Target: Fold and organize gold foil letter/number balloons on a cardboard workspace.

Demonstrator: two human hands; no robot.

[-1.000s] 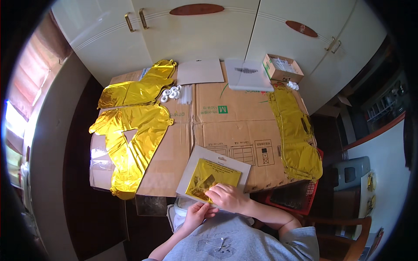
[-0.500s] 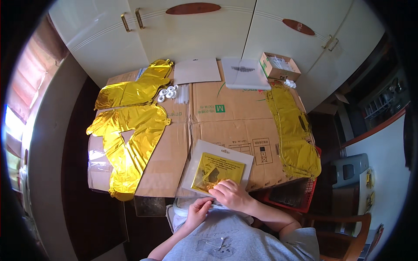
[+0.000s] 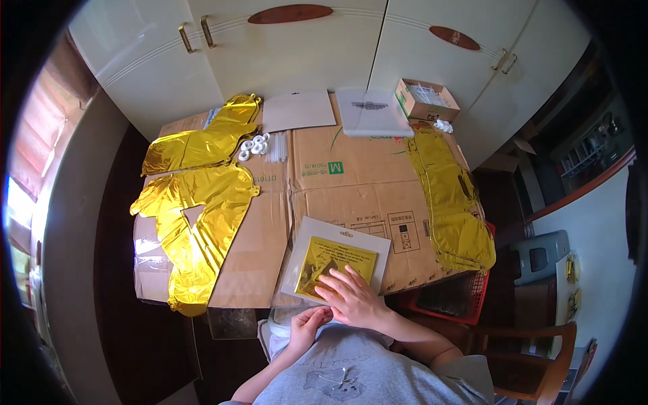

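Note:
A clear plastic bag lies tilted at the table's near edge. Inside it are a pale card with a hang hole and a folded gold foil balloon. My right hand rests over the lower part of this package, its fingers stretched out and spread. Just below the package's near edge is my left hand, fingers pinched together close to the right wrist. What the left fingers hold, if anything, is hidden.
Gold foil balloons lie at the left and right. White ribbon rolls, clear straws, a pale card stack, plastic bags and an open box line the back. Cardboard covers the table; a red crate sits below.
My right hand's fingers have gone from curled on the package's lower part to spread flat over it. The left hand stays pinched in nearly the same place. The view has shifted slightly.

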